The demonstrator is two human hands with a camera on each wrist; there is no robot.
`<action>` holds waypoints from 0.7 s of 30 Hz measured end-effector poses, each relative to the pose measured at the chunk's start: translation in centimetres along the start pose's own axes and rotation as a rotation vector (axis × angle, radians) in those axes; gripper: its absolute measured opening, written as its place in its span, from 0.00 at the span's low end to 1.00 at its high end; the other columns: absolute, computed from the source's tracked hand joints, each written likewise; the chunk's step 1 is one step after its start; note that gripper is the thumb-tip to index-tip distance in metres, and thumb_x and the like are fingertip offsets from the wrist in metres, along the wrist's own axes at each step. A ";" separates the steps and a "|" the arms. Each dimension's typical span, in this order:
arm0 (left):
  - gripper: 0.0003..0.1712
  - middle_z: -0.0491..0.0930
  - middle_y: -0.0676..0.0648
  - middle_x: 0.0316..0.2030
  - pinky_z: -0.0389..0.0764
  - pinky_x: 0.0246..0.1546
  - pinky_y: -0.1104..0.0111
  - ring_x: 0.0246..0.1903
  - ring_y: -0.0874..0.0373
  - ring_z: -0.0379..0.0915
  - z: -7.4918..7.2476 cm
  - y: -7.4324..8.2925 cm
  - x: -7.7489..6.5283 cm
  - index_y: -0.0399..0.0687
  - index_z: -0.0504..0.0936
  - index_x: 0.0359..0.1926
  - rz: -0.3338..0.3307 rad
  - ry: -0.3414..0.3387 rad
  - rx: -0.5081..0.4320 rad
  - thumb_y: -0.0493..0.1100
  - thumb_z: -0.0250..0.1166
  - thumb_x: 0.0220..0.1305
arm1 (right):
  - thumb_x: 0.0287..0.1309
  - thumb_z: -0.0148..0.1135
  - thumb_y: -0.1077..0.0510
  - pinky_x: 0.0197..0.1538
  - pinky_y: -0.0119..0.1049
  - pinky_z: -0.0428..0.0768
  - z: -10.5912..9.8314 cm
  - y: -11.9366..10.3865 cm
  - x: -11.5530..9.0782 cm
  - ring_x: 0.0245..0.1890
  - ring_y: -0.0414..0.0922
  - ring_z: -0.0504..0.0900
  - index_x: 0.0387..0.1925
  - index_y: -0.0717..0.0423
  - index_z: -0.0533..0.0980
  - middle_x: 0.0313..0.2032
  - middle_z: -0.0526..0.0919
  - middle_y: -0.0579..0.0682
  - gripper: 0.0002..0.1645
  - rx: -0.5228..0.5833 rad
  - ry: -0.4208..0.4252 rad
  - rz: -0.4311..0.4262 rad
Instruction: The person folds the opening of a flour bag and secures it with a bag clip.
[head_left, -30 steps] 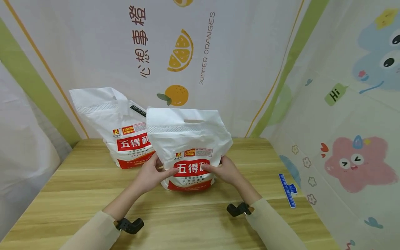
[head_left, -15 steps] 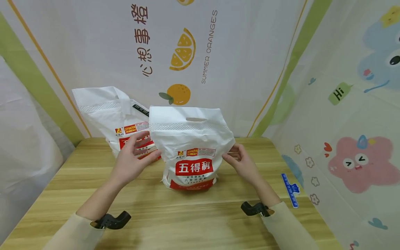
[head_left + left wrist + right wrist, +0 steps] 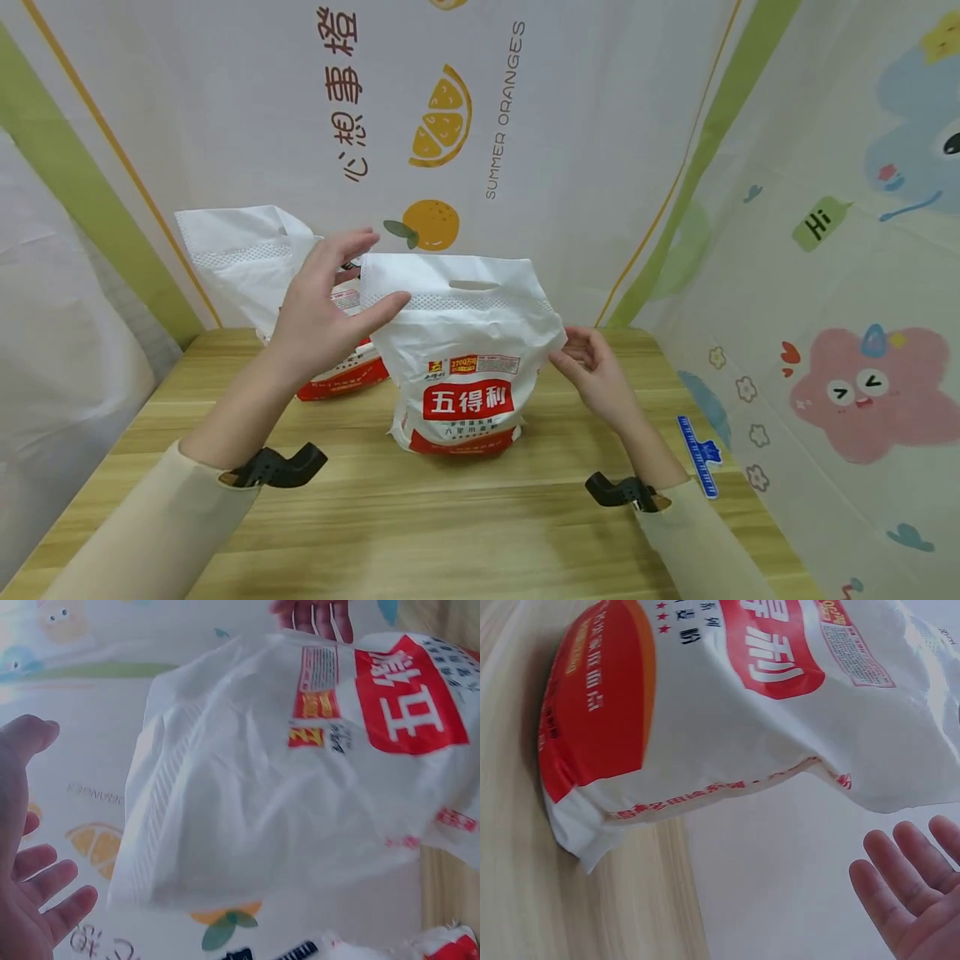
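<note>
A white flour bag [image 3: 468, 367] with a red label stands upright on the wooden table, its flat top with a handle slot [image 3: 472, 285] rising above. My left hand [image 3: 318, 312] is raised at its top left corner, thumb and fingers spread. In the left wrist view those fingers [image 3: 46, 862] are clear of the bag's top edge. By the upper right side of the bag is my right hand [image 3: 600, 379]; in the right wrist view its extended fingers [image 3: 900, 874] lie beside the bag with nothing in them.
A second flour bag [image 3: 247, 258], its top folded over, stands behind to the left, partly hidden by my left hand. A black clip [image 3: 300, 949] is near it. To the right, a blue clip [image 3: 699, 457] lies on the table [image 3: 450, 533]. Printed curtains hang behind.
Both hands have let go of the front bag's lower sides. The left rose to the bag's top left; the right moved outward and up along its right side. The bag stays standing.
</note>
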State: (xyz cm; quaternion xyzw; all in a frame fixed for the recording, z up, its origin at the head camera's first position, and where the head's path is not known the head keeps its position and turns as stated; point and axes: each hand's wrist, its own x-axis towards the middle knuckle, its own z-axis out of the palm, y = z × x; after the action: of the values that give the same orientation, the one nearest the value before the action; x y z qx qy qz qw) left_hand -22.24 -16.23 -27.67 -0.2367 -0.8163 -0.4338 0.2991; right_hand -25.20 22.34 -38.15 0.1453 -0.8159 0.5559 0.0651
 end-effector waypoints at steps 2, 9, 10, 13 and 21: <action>0.40 0.74 0.42 0.75 0.79 0.71 0.45 0.76 0.48 0.69 0.8 0.5 1.1 0.41 0.75 0.74 0.026 -0.028 -0.010 0.43 0.80 0.65 | 0.78 0.67 0.54 0.60 0.24 0.82 0.0 -0.2 0.1 0.66 0.53 0.82 0.75 0.63 0.67 0.67 0.82 0.64 0.33 0.004 0.009 -0.001; 0.40 0.76 0.42 0.74 0.74 0.76 0.46 0.76 0.46 0.69 3.7 2.4 5.1 0.43 0.74 0.76 0.063 -0.253 0.085 0.51 0.76 0.71 | 0.78 0.67 0.53 0.59 0.25 0.83 0.6 -0.3 0.1 0.57 0.38 0.85 0.73 0.60 0.72 0.62 0.86 0.60 0.30 0.056 0.042 0.012; 0.40 0.75 0.43 0.75 0.73 0.77 0.47 0.76 0.46 0.69 4.1 2.7 5.6 0.44 0.74 0.77 0.057 -0.296 0.110 0.53 0.75 0.72 | 0.78 0.67 0.54 0.59 0.25 0.83 0.7 -0.3 0.1 0.55 0.37 0.85 0.73 0.60 0.73 0.59 0.87 0.58 0.30 0.075 0.049 0.012; 0.40 0.73 0.43 0.77 0.70 0.80 0.48 0.78 0.46 0.67 5.3 3.3 6.9 0.47 0.72 0.80 0.040 -0.422 0.180 0.56 0.72 0.74 | 0.78 0.68 0.55 0.60 0.27 0.84 1.2 0.0 0.1 0.52 0.35 0.87 0.71 0.60 0.75 0.53 0.89 0.48 0.27 0.164 0.074 0.027; 0.32 0.83 0.42 0.69 0.78 0.73 0.49 0.68 0.44 0.79 7.4 4.2 9.1 0.46 0.77 0.75 0.030 -0.598 0.296 0.52 0.70 0.77 | 0.74 0.70 0.61 0.60 0.30 0.86 2.5 0.6 0.3 0.53 0.37 0.87 0.63 0.62 0.79 0.49 0.88 0.38 0.20 0.325 0.158 0.042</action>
State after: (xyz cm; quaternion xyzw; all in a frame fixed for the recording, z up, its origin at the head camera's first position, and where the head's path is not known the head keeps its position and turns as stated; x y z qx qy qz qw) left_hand -28.12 -6.62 -22.28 -0.3194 -0.9185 -0.2175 0.0838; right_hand -25.54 20.21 -39.54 0.0926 -0.7105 0.6913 0.0932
